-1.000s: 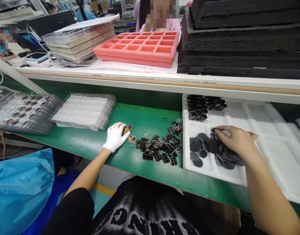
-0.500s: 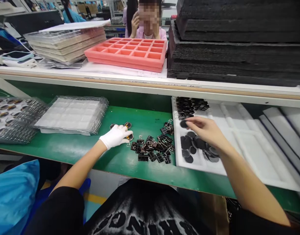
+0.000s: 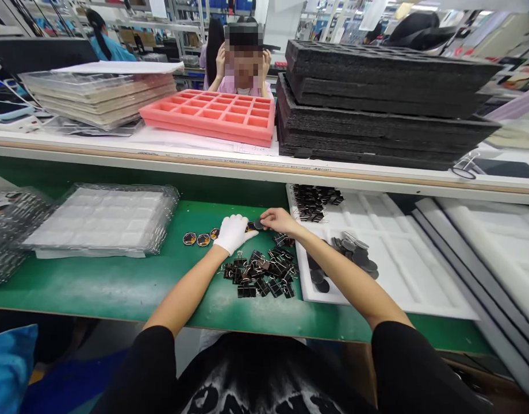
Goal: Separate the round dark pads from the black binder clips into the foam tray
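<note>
My left hand (image 3: 233,234), in a white glove, lies palm down on the green bench with its thumb apart from the fingers. Beside its thumb is a round black-and-orange piece (image 3: 249,227), partly covered. Similar round pieces (image 3: 203,240) lie in a row to the left of the glove. My bare right hand (image 3: 280,222) pinches a dark grey disc (image 3: 258,223) by its edge, close to the gloved thumb. Just below both hands is a pile of black binder clips (image 3: 264,270). More dark discs (image 3: 355,253) lie in the white foam tray (image 3: 402,259), partly behind my right forearm.
More binder clips (image 3: 310,201) fill the tray's back left corner. Clear plastic trays (image 3: 104,215) are stacked at left. A shelf edge (image 3: 195,167) crosses above the bench, carrying a pink compartment tray (image 3: 213,118) and black foam stacks (image 3: 368,126). A person sits beyond.
My right hand has carried a dark disc from the white tray leftward to beside my left hand. My left hand has shifted right, and more round pieces now show at its left.
</note>
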`<state>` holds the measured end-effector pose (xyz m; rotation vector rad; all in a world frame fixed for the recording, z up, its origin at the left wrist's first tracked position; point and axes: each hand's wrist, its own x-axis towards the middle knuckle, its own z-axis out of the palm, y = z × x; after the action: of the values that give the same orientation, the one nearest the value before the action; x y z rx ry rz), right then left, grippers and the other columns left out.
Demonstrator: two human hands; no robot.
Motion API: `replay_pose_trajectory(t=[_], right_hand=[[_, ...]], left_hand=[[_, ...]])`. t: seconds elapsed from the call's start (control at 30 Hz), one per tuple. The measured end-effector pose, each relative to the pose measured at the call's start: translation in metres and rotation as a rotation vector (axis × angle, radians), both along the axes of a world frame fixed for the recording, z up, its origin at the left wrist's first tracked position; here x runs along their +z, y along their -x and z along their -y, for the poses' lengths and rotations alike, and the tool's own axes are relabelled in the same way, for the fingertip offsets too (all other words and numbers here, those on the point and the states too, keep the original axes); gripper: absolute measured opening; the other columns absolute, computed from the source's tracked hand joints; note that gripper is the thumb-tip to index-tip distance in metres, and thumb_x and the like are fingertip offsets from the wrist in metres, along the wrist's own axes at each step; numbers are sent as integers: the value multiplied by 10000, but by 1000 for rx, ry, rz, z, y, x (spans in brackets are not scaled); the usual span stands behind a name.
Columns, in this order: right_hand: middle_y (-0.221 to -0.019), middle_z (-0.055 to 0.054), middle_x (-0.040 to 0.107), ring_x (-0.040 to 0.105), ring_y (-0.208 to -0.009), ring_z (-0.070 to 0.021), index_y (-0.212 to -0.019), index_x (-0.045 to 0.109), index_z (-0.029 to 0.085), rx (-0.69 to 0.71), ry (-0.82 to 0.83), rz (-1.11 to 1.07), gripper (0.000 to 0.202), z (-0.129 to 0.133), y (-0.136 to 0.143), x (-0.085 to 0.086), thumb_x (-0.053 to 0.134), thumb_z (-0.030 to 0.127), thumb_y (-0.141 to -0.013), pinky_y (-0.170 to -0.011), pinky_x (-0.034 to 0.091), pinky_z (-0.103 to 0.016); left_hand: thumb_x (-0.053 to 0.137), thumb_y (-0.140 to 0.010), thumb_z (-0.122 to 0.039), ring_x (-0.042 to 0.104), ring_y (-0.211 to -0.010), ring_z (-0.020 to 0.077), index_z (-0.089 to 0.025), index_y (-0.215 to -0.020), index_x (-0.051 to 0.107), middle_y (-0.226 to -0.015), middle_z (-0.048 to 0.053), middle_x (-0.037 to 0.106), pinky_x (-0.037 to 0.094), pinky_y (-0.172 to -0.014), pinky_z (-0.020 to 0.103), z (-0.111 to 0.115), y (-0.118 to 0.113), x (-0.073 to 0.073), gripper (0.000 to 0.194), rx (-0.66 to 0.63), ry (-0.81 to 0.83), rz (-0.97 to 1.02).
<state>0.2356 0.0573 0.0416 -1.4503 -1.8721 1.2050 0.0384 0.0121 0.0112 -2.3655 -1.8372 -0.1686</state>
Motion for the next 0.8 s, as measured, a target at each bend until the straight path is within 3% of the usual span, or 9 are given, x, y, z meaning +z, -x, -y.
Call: replay_pose_trajectory(t=[0.1, 0.2, 0.3, 0.43, 0.53, 0.67, 0.73, 0.8], right_hand=[[-699, -16, 761, 716, -657, -136, -924, 621, 184, -18, 31, 52, 167, -2, 8, -14, 783, 186, -883, -591, 509, -200], [-733, -17, 772, 707, -652, -130, -922, 556, 206, -21, 22, 120, 178, -2, 14, -20, 734, 200, -929, -611, 512, -210], [-684, 4, 739, 716, -704, -154, -877, 546, 224, 10, -36, 213, 203, -4, 20, -20, 739, 251, -932, -671, 500, -229], [-747, -35, 728, 706, -835, -228, -850, 592, 219, 41, -140, 343, 243, -6, 20, -10, 804, 336, -880, -734, 459, -283], [-873, -66, 744, 684, -894, -244, -949, 663, 212, 130, -247, 495, 207, -7, 2, 9, 730, 407, -941, -749, 426, -300], [-1068, -88, 728, 654, -1037, -282, -1034, 762, 245, 412, -326, 788, 244, 2, -38, 32, 759, 453, -906, -870, 413, -351], [-1149, -117, 691, 599, -1160, -342, -1051, 789, 260, 458, -326, 897, 283, 11, -53, 34, 819, 454, -846, -940, 390, -408], [-1170, -138, 663, 553, -1209, -361, -1044, 794, 255, 458, -353, 942, 239, 19, -61, 28, 794, 420, -871, -962, 365, -435]], left_hand=[[546, -972, -684, 642, -1036, 334, -150, -1134, 699, -1067, 169, 685, 410, -791, 395, 0, 0, -10, 579, 8, -30, 69], [569, -966, -673, 642, -1075, 339, -168, -1278, 664, -1138, 173, 690, 415, -817, 396, 0, 5, -10, 601, -39, 10, 67], [599, -923, -724, 635, -1109, 351, -184, -1367, 623, -1205, 179, 685, 423, -844, 409, -1, 7, -8, 699, -57, 39, 64], [532, -977, -682, 626, -1108, 336, -198, -1314, 647, -1176, 163, 688, 414, -861, 417, 1, 5, -7, 601, -52, 33, 85], [510, -991, -662, 610, -1112, 347, -184, -1370, 613, -1201, 179, 678, 403, -859, 435, 5, 3, -8, 618, -16, -3, 97], [579, -939, -690, 585, -1132, 373, -168, -1463, 544, -1271, 200, 655, 384, -866, 453, 5, -1, -7, 741, 14, -72, 89], [575, -950, -667, 583, -1125, 371, -174, -1377, 618, -1244, 192, 666, 377, -867, 459, 2, -3, -5, 654, -12, -59, 72], [569, -965, -630, 590, -1106, 366, -169, -1249, 690, -1183, 184, 682, 374, -862, 463, -1, -6, -3, 555, -39, -26, 52]])
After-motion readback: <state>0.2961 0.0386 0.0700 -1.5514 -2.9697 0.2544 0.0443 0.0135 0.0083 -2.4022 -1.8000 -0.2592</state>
